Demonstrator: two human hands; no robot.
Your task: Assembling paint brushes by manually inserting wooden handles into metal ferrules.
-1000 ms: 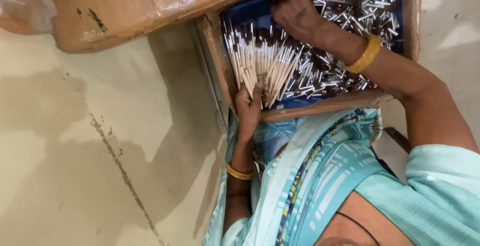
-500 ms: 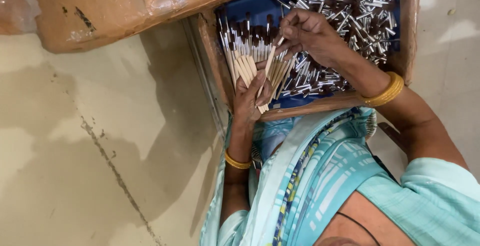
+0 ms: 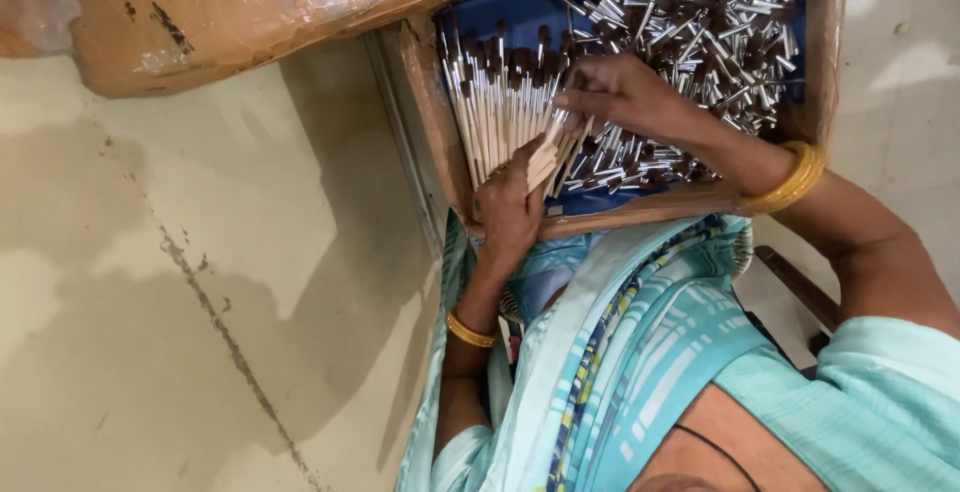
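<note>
My left hand [image 3: 508,214] grips a fanned bunch of wooden-handled brushes [image 3: 495,112] in the blue-lined tray [image 3: 500,12], my right hand [image 3: 620,97] pinches one more handle onto it, and a big heap of loose metal ferrules [image 3: 700,22] remains unassembled.

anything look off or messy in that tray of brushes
Mostly orderly. The wooden-handled brushes lie in a neat row at one end of the tray, while the metal ferrules are a loose jumble, pointing every way. The left hand holds a fanned bunch; the right hand pinches one brush. The cardboard box looks scuffed.
</note>
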